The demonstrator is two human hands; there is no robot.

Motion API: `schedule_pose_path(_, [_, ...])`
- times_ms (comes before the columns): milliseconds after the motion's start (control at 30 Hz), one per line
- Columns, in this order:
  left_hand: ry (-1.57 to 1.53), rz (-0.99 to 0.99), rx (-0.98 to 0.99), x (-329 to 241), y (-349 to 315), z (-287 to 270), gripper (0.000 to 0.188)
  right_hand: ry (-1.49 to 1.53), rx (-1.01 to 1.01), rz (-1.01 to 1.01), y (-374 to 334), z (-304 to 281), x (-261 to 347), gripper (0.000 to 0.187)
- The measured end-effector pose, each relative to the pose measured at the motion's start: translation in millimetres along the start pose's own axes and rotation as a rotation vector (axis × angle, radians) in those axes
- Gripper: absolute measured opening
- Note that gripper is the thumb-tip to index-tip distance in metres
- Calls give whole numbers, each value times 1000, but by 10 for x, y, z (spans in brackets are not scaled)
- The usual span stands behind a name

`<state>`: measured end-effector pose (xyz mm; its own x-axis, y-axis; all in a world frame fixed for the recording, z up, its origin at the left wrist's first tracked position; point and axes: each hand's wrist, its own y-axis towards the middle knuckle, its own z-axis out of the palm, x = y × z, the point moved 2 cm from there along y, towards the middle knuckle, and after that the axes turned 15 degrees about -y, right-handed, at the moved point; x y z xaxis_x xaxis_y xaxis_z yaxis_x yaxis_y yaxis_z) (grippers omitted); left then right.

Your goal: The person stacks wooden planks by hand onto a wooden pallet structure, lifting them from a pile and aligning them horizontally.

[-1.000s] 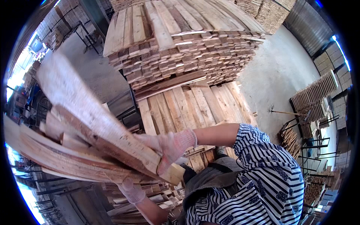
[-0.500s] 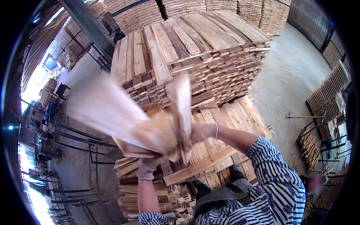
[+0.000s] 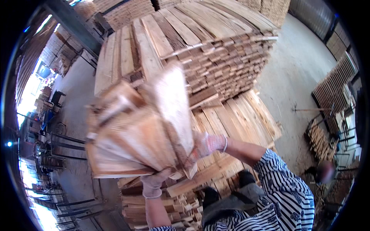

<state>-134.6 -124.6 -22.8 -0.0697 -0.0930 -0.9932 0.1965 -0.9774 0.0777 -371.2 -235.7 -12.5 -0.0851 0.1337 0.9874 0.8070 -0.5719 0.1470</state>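
A bundle of wooden boards (image 3: pixel 135 142), smeared by motion, is held up in front of me between both gloved hands. My left hand (image 3: pixel 155 183) grips the bundle from below at its near end, fingers partly hidden under the wood. Wrapped round the near right side is my right hand (image 3: pixel 204 146), close to a pale upright board (image 3: pixel 173 100) that leans across the others. The boards fan out at differing angles toward the far left. Below the hands lies a low layer of planks (image 3: pixel 231 123), with my feet among the wood.
A tall stack of planks (image 3: pixel 227 65) stands just ahead. Short offcuts (image 3: pixel 154 210) are piled at lower left. Black metal frames (image 3: pixel 73 154) stand to the left, a steel column (image 3: pixel 73 29) at far left. On the right are slatted wood (image 3: pixel 335 84), a stick heap (image 3: pixel 322 140) and another person (image 3: pixel 323 173).
The bundle has swung and spread, its far left end drawing in and its leaning board now broader in view. Both hands still grip it. My view has shifted slightly.
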Motion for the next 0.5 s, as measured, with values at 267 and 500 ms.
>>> schedule_pose_path(267, [-513,-302,-137,-569,-598,-374,87,66,-55,-113,-20,500,576,124])
schedule_pose_path(500, [-617,-637,-299,353,-975,-179,70,408,-159,474,-694,679,-314,98])
